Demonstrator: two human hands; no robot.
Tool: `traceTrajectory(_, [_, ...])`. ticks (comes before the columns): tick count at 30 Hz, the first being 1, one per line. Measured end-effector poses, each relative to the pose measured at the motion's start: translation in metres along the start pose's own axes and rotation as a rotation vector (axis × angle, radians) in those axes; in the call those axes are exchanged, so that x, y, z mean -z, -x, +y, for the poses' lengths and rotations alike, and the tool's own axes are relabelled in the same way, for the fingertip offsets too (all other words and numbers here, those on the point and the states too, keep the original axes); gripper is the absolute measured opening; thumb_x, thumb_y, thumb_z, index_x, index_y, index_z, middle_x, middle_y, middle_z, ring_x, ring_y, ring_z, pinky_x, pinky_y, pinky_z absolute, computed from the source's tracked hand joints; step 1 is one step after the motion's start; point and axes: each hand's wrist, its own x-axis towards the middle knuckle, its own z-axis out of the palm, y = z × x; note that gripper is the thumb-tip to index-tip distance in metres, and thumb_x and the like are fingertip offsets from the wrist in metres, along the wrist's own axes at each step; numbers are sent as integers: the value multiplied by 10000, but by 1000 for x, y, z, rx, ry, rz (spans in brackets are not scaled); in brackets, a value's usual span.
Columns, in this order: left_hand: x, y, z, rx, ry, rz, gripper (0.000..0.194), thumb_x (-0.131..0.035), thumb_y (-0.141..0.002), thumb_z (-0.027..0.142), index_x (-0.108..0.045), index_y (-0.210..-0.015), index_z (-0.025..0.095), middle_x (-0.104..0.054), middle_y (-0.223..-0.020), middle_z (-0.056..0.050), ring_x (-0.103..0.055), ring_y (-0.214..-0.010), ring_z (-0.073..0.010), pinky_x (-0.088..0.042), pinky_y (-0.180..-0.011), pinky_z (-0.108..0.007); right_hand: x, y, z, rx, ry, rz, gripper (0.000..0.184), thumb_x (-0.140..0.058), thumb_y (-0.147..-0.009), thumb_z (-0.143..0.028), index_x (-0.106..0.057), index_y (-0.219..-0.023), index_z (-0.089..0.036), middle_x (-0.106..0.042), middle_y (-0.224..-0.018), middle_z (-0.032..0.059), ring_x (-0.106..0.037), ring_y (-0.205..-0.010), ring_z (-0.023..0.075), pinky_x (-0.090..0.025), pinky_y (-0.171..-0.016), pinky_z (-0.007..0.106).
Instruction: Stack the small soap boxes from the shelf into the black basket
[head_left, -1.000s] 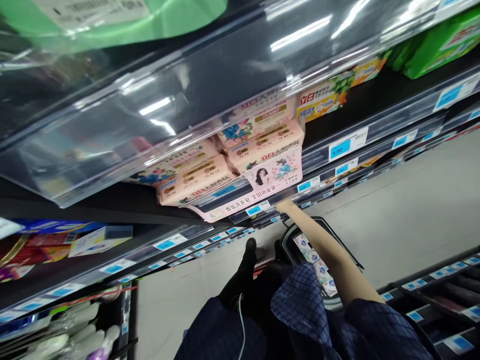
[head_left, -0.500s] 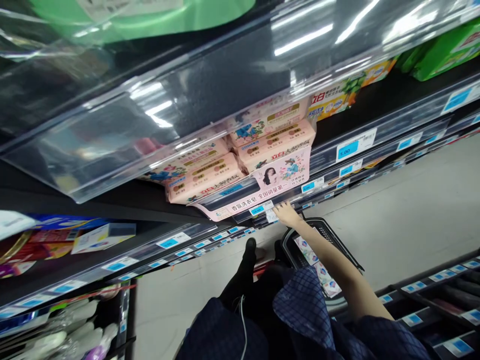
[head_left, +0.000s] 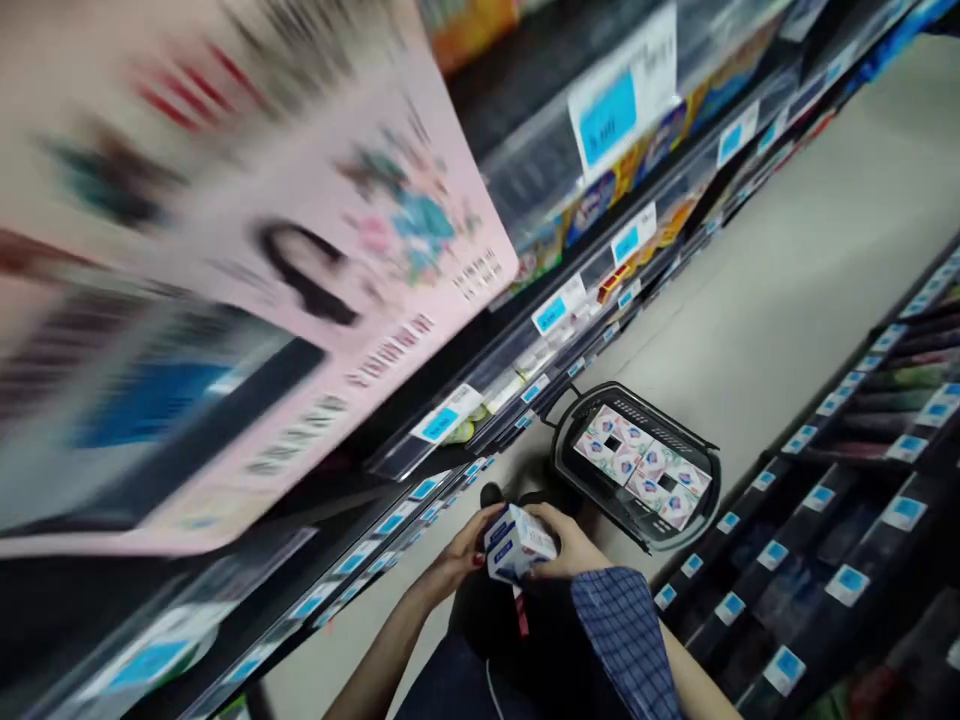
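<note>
Low in front of my body, both hands are closed around a small white-and-blue box (head_left: 517,545). My left hand (head_left: 463,552) grips its left side, thumb and red-nailed fingers partly showing. On the right side, my right hand (head_left: 568,543) wraps the box, with some fingers hidden behind it. Printing on the box is too blurred to read. To the right of my hands, a black shopping basket (head_left: 639,392) on the floor holds flat packages (head_left: 643,465) with pink, white and blue floral print.
A shelf rises close on my left, with a pink printed sign (head_left: 390,350) and price tags (head_left: 448,424) along its edges. Another dark shelf (head_left: 795,525) with tags stands on the right. Between them runs the grey aisle floor (head_left: 795,235).
My right hand has left the shelf edge and come back to my lap. My left hand has come into view, and both now hold the box. The view has moved nearer the pink sign.
</note>
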Motion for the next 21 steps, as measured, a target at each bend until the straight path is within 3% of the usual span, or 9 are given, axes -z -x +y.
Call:
traceTrajectory(3, [18, -59, -31, 9, -45, -373, 1110, -903, -443, 595, -508, -1422, 249, -482, -1440, -157, -370, -1397, -399, -256, -1157, -524, -2, -6, 50, 0, -179, -20, 827, -880, -514, -536, -650, -1240, -214, -627, -1200, 83, -569, -1140, 281, -408, -1041, 423])
traceTrajectory(5, [23, -81, -57, -6, 9, -497, 1150, -929, -405, 558, -497, -1420, 232, -464, -1446, -171, -394, -1372, -418, -287, -1135, -543, -4, -8, 87, -30, -282, 10, 775, -839, -520, -654, -707, -1131, -197, -640, -1127, 81, -575, -1096, 277, -426, -1008, 417])
traceTrajectory(6, [22, -87, -72, -10, 69, -502, 1143, -936, -404, 535, -498, -1414, 228, -466, -1443, -171, -414, -1355, -418, -319, -1116, -533, -5, -7, 106, -67, -343, 35, 752, -805, -528, -711, -723, -1070, -198, -647, -1061, 74, -585, -1041, 266, -452, -960, 405])
traceTrajectory(10, [-1, -83, -132, 7, 239, -256, 954, -919, -495, 371, -533, -1357, 235, -562, -1346, -134, -535, -1246, -360, -447, -1028, -454, -18, 5, 163, -186, -473, 79, 723, -759, -498, -790, -716, -921, -204, -630, -880, 44, -566, -797, 203, -485, -749, 340])
traceTrajectory(13, [-23, -72, -166, -54, 277, -51, 847, -883, -532, 330, -558, -1306, 216, -638, -1225, -100, -581, -1184, -320, -483, -1000, -398, -29, 19, 184, -168, -277, 165, 728, -714, -499, -831, -702, -829, -182, -618, -836, 59, -539, -782, 214, -477, -765, 371])
traceTrajectory(16, [-41, -62, -188, -136, 318, 68, 782, -871, -529, 326, -592, -1246, 188, -680, -1105, -76, -603, -1146, -316, -500, -967, -367, -40, 41, 185, -110, 41, 339, 692, -618, -608, -842, -692, -810, -183, -628, -828, 97, -546, -848, 263, -472, -831, 431])
traceTrajectory(19, [-61, -53, -199, -213, 347, 99, 769, -867, -508, 276, -595, -1223, 191, -695, -1033, -65, -643, -1052, -288, -526, -906, -369, -45, 69, 171, 67, 269, 546, 614, -618, -726, -720, -675, -1018, -183, -655, -992, 130, -576, -946, 279, -479, -887, 439])
traceTrajectory(21, [-77, -49, -204, -280, 324, 117, 749, -862, -515, 241, -595, -1213, 190, -697, -1001, -57, -658, -978, -248, -530, -849, -333, -45, 89, 160, 156, 328, 612, 579, -631, -784, -618, -614, -1165, -182, -666, -1076, 128, -608, -972, 263, -496, -896, 419])
